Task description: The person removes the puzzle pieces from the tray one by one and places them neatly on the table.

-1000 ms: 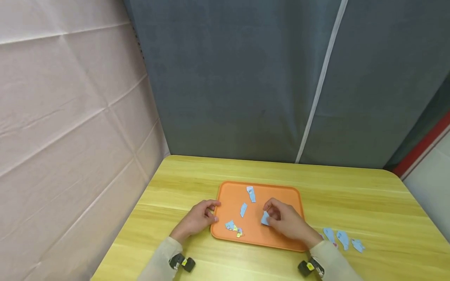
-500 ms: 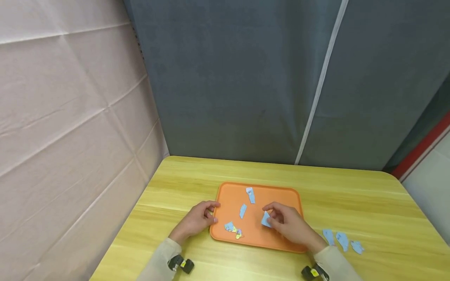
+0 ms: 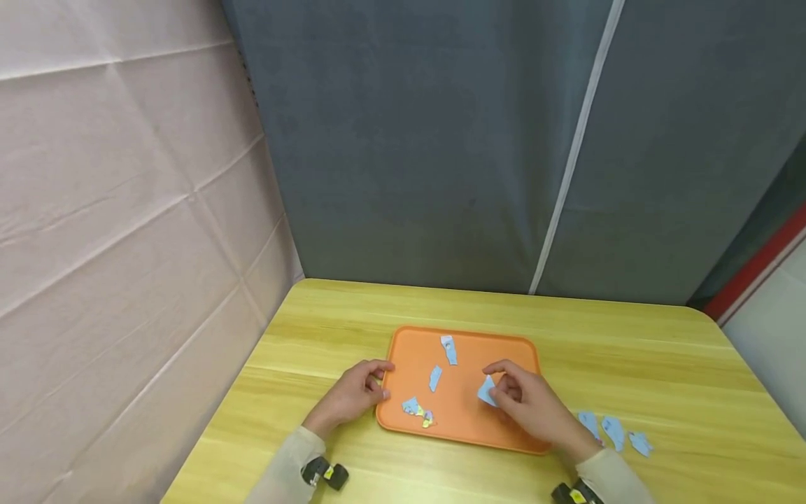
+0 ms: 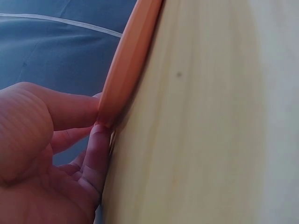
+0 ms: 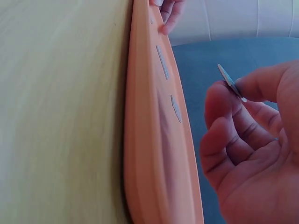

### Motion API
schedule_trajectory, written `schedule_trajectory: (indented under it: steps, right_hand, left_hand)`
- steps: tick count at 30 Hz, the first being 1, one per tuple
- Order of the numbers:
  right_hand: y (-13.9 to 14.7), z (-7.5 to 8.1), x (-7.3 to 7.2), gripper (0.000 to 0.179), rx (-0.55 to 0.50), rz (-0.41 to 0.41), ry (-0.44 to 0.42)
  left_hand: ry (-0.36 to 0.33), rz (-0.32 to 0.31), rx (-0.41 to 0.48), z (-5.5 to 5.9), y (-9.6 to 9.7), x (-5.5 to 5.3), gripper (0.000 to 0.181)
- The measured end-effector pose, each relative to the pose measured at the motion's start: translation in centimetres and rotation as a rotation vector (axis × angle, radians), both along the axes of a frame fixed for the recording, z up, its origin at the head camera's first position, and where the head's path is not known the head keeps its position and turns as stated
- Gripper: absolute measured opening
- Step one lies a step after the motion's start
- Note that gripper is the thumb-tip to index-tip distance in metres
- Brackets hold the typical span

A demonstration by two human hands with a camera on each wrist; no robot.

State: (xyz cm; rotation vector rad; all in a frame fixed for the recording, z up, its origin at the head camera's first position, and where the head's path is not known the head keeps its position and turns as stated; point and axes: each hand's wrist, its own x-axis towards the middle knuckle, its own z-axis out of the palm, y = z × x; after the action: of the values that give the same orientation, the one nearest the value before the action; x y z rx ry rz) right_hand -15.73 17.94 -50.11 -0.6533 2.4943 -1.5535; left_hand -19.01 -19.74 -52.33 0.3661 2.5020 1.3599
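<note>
My right hand pinches a thin light-blue puzzle piece between thumb and fingertips, above the right half of an orange tray. Seen edge-on in the right wrist view, the piece stands clear of the tray surface. At the tray's left rim, my left hand grips the edge; the left wrist view has its thumb and fingers on the orange rim. On the tray lie a blue piece with a pale end, a narrow blue piece, and a blue-and-yellow joined cluster.
Several loose blue pieces lie on the wooden table, right of the tray and close by the right forearm. A grey curtain hangs behind the table, and pale cloth covers the left side.
My right hand has shifted a little to the right with the puzzle piece, which has turned slightly. The left hand stays at the tray's rim.
</note>
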Motion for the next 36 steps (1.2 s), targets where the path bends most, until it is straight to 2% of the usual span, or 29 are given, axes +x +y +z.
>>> schedule_trajectory:
  steps: [11,17,25,34,36]
  right_hand:
    - [1.2,0.8,0.9,0.027,0.003,-0.074,0.049]
    - [1.6,0.7,1.1,0.028,-0.006,-0.08,0.048]
    - [2.9,1.3,1.6,0.026,-0.019,-0.106,0.126]
    - [4.6,1.7,2.3,0.027,0.018,-0.139,0.177]
    - [5.0,1.8,2.3,0.027,0.022,-0.145,0.166]
  left_hand:
    - [-0.012,-0.005,0.01,0.1,-0.4,0.3,0.045]
    - [-0.01,-0.006,0.01,0.0,-0.4,0.3,0.045]
    - [-0.004,0.002,0.007,-0.1,-0.1,-0.1,0.044]
    - [-0.001,0.011,0.001,-0.1,-0.2,0.0,0.043]
    - [0.001,0.013,0.004,-0.1,-0.2,0.0,0.043]
